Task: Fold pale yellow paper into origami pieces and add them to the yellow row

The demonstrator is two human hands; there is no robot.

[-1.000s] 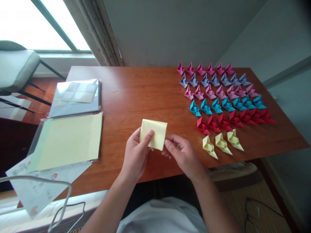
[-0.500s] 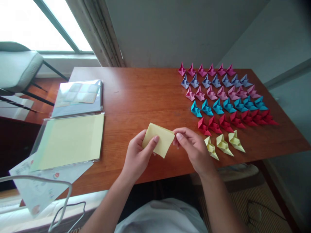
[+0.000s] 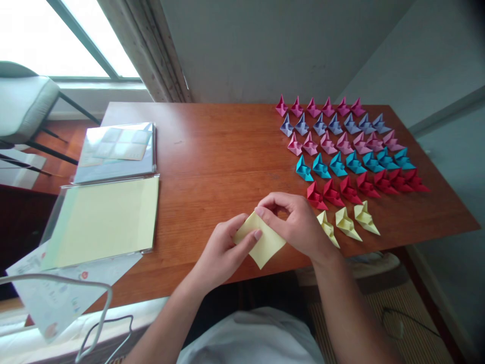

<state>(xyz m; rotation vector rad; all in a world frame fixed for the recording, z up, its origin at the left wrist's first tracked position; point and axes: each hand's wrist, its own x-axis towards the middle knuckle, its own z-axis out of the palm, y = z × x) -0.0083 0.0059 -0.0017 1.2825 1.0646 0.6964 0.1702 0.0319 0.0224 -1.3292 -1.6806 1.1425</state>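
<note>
A folded square of yellow origami paper (image 3: 265, 247) is held above the table's near edge, one corner pointing toward me. My left hand (image 3: 231, 245) pinches its left side, thumb lying on top and fingers underneath. At the upper corner, the thumb and index finger of my right hand (image 3: 293, 220) close on the paper's edge. Just right of that hand stand yellow folded paper pieces (image 3: 346, 224), the nearest one partly hidden by it. Beyond them are rows of similar pieces in red (image 3: 350, 190), turquoise (image 3: 337, 166), pink (image 3: 328, 143), lilac (image 3: 333, 124) and magenta (image 3: 312, 107).
On the left of the wooden table (image 3: 212, 156) lie a pack of yellow paper (image 3: 106, 217) and a clear-wrapped pack (image 3: 113, 169). A printed sheet (image 3: 64, 298) hangs over the near left edge, with a white cable (image 3: 76, 278) in front. A chair (image 3: 26, 101) stands beyond.
The yellow paper has moved nearer to me and turned, a corner now pointing my way. My right hand has come left and closed on its upper corner.
</note>
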